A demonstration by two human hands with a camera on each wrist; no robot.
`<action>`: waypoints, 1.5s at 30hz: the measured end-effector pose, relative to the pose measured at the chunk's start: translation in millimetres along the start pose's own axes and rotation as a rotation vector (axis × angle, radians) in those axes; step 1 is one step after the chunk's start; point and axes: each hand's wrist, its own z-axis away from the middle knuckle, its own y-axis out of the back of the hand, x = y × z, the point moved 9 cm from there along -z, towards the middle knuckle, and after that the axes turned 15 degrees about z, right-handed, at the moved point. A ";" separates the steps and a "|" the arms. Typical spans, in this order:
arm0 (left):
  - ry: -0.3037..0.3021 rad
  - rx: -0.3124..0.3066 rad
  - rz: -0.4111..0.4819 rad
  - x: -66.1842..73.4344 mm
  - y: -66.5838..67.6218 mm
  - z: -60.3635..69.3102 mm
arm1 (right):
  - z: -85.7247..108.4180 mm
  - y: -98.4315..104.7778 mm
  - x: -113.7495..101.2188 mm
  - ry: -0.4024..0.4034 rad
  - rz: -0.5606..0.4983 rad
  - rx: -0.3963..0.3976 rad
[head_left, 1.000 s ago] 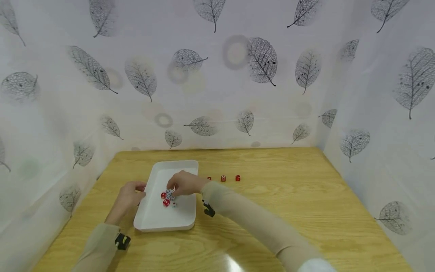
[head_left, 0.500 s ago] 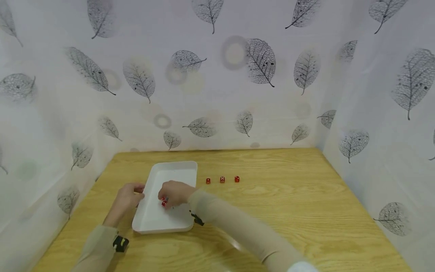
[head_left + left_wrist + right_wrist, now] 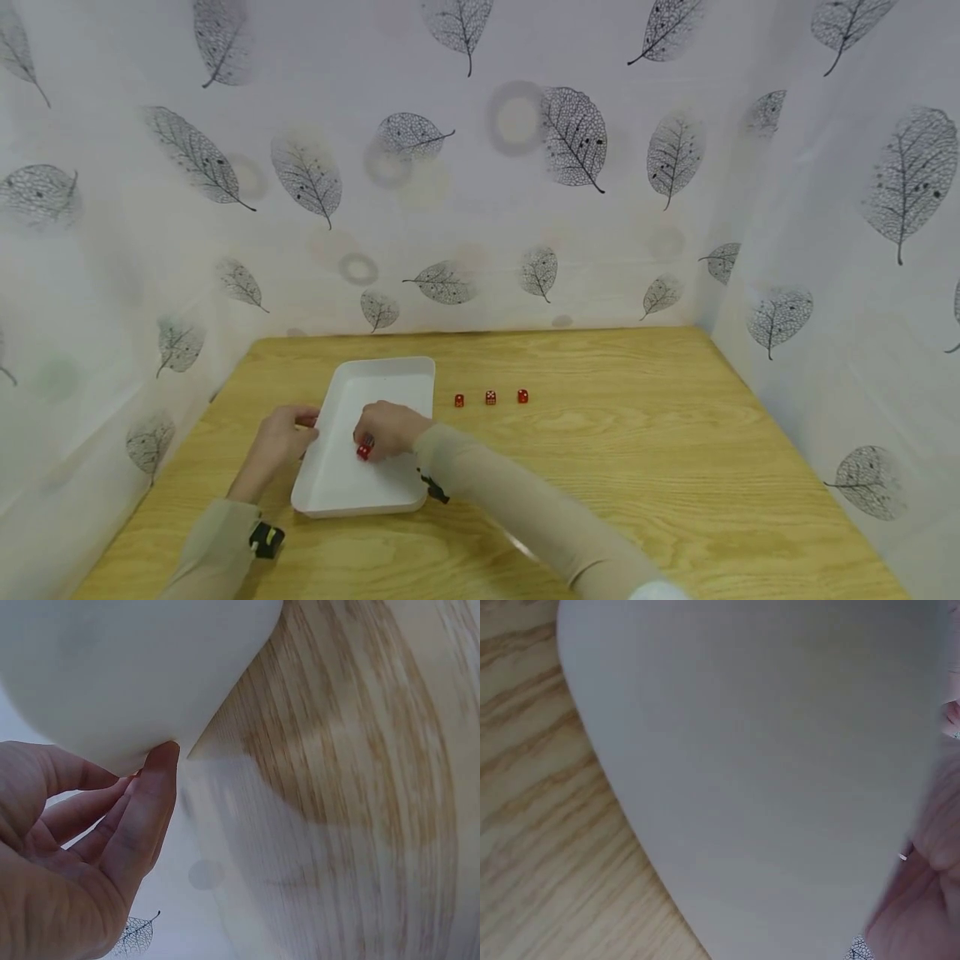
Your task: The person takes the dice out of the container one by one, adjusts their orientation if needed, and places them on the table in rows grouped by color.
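A shallow white tray [image 3: 318, 487] stands on the left part of the table. My left hand [image 3: 276, 437] grips its left side, with thumb and fingers pinching the rim in the left wrist view. Inside the tray, my right hand [image 3: 386, 429] is low with curled fingers around small dice. A red die [image 3: 364, 451] shows at its fingertips, with a darker one against it. Other dice in the tray are hidden under this hand. The tray's wall covers most of the right hand in the right wrist view.
Right of the tray, three red dice stand apart in a row: a left die [image 3: 459, 401], a middle die [image 3: 491, 397] and a right die [image 3: 522, 396]. A leaf-printed curtain [image 3: 480, 208] surrounds the wooden table [image 3: 637, 467] at the back and sides.
My right hand has come down over the dice and closed in on them, then shifted slightly right. The silvery dice seen earlier are now covered. My left hand keeps its place.
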 end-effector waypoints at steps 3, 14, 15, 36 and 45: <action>0.010 -0.001 0.001 -1.2 -0.3 -0.5 | -1.0 0.9 -1.3 0.027 -0.016 0.024; 0.016 -0.002 0.005 -2.6 -0.8 -0.5 | 3.2 5.8 7.8 0.021 -0.240 0.098; 0.021 0.000 0.003 -3.3 -0.6 -0.7 | 4.6 7.2 8.7 0.019 -0.270 0.107; 0.031 0.010 0.009 -2.6 -1.2 0.1 | 44.5 25.7 52.6 -0.047 -0.421 0.249; 0.024 0.014 0.012 -4.7 -1.5 -1.2 | 66.7 28.1 76.3 -0.049 -0.401 0.277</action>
